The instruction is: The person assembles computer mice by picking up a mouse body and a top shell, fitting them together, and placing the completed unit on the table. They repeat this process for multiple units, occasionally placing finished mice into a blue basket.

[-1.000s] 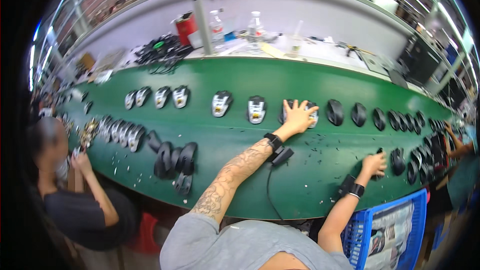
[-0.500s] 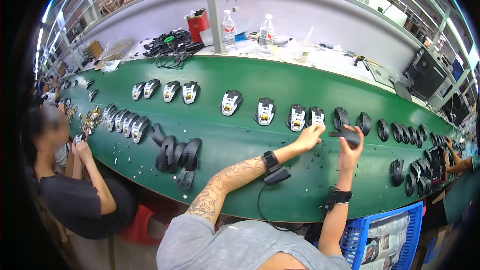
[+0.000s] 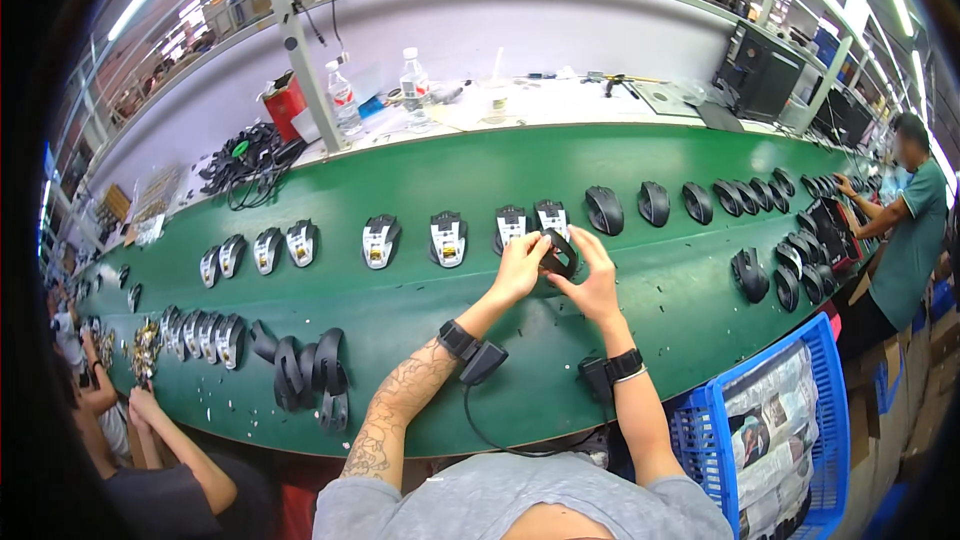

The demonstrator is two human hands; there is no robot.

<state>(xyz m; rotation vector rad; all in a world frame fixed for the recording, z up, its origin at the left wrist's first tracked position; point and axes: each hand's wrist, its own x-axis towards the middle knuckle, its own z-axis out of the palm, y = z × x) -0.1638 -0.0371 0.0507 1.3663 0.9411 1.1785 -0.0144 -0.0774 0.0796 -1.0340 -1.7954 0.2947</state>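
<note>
Both hands meet over the green bench around a black curved mouse shell [image 3: 561, 254]. My left hand [image 3: 520, 270] pinches its left side with closed fingers. Round its upper and right edges curl the fingers of my right hand [image 3: 594, 282]. Just beyond them stands a mouse body with a light inner top [image 3: 549, 215], its near end partly hidden by the hands. Another open mouse body [image 3: 511, 225] sits to its left. Farther right, a black-topped mouse [image 3: 604, 210] heads a row of similar ones.
Loose black shells [image 3: 310, 370] lie at the left, and a black mouse [image 3: 749, 275] at the right. A blue basket [image 3: 715, 425] stands by the bench's near edge. Co-workers sit at the left and stand at the right [image 3: 905, 240]. Small black scraps dot the bench.
My right hand has brought the black shell over to my left hand, which has left the mouse body and now grips the shell too. The view has swung to the right.
</note>
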